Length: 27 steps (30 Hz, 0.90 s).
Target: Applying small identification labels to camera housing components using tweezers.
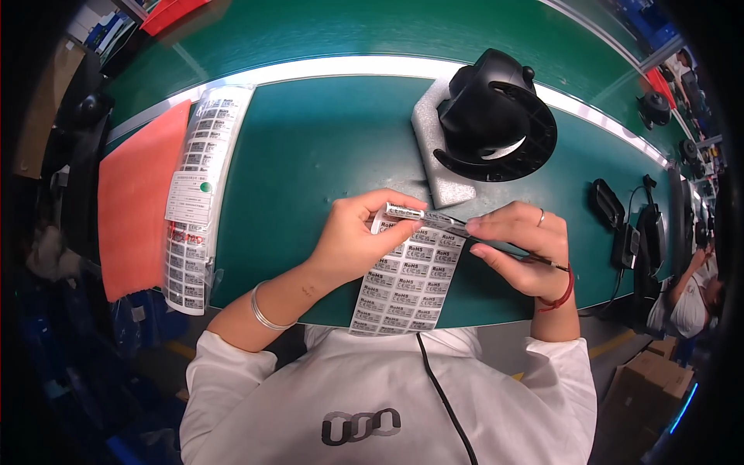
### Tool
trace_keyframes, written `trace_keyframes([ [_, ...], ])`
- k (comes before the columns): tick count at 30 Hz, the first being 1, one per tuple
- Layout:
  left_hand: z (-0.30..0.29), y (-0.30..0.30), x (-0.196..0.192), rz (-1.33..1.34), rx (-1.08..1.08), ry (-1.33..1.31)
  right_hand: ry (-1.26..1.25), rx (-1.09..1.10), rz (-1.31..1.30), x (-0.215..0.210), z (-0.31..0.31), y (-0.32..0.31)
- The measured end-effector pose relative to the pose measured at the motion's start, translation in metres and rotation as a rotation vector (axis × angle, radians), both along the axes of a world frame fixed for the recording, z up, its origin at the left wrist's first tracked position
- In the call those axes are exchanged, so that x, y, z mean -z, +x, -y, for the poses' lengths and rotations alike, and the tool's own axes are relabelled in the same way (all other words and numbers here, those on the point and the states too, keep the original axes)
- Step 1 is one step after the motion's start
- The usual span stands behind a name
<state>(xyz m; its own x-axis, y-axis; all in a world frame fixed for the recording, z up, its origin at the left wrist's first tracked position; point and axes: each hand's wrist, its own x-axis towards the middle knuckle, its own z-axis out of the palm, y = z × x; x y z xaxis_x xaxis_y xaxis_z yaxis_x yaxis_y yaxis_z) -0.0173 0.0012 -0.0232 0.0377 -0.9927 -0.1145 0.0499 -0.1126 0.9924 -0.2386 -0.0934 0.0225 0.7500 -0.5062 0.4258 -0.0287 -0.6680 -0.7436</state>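
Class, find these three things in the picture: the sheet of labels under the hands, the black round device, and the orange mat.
sheet of labels (403, 291), head view, on its middle rows.
black round device (496, 116), head view, on its domed top.
orange mat (139, 201), head view, on its bare centre.

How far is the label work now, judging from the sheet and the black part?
Looks done: nothing can be confirmed; the label sheet shows no clear gaps. In hand: the left hand pinches a peeled strip of labels above the sheet, and the right hand meets it with thin tweezers. Left: the black round part on its foam pad shows no label, and the bagged label sheets lie untouched.
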Motion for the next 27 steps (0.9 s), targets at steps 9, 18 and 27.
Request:
trace_keyframes([
  [9, 0.004, 0.002, 0.004, -0.032, 0.038, -0.027, 0.105, 0.095, -0.030, -0.002, 0.003, -0.005],
  [18, 0.006, -0.001, 0.001, 0.143, 0.040, -0.063, -0.459, 0.247, -0.045, -0.013, 0.003, -0.017],
  [27, 0.006, -0.002, 0.006, 0.144, 0.053, -0.056, -0.551, 0.226, -0.066, 0.004, 0.009, -0.009],
])
